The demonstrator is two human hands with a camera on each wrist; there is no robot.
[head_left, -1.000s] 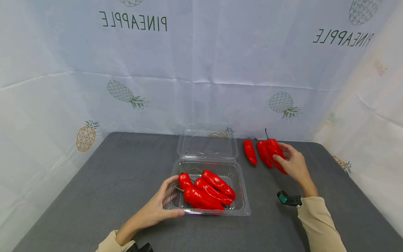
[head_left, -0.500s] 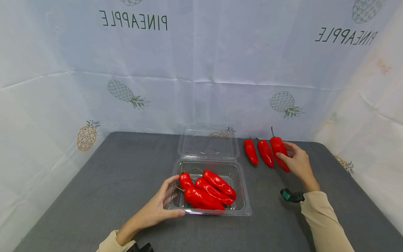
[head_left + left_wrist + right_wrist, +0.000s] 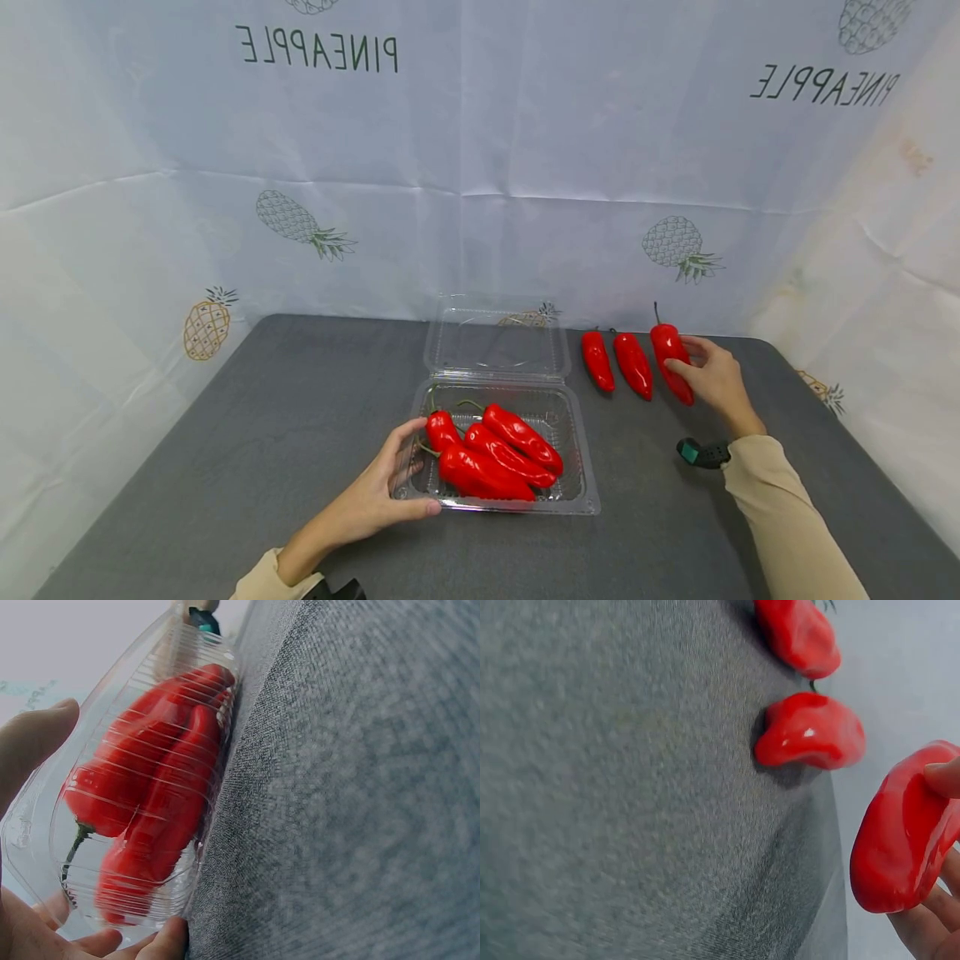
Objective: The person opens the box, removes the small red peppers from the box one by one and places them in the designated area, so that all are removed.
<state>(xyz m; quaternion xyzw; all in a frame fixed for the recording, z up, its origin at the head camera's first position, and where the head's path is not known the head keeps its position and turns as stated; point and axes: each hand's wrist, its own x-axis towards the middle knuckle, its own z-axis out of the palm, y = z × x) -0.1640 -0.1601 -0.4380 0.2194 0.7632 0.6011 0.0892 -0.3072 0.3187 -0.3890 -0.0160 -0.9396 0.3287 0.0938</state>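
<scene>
A clear plastic clamshell container [image 3: 579, 450] lies open on the table, its lid [image 3: 491, 354] folded back. Several red peppers [image 3: 517, 435] with green stems lie inside. My left hand [image 3: 367, 500] holds its near left corner, thumb along the front rim and fingers at the left side; the left wrist view shows the thumb [image 3: 37, 742] and the peppers through the ribbed wall. At the far right, my right hand [image 3: 716, 381] pinches another red pepper [image 3: 664, 343] between thumb and fingers. In the right wrist view this pepper [image 3: 892, 840] appears raised off the table.
Two more red peppers, one at the left [image 3: 597, 362] and one nearer my right hand [image 3: 633, 367], lie side by side on the grey table [image 3: 300, 417], right of the lid. A white pineapple-print cloth [image 3: 480, 150] hangs behind the table's far edge.
My right hand has moved the gripped pepper rightward, away from the neighbouring pepper it overlapped in view. The left hand and container stay in place.
</scene>
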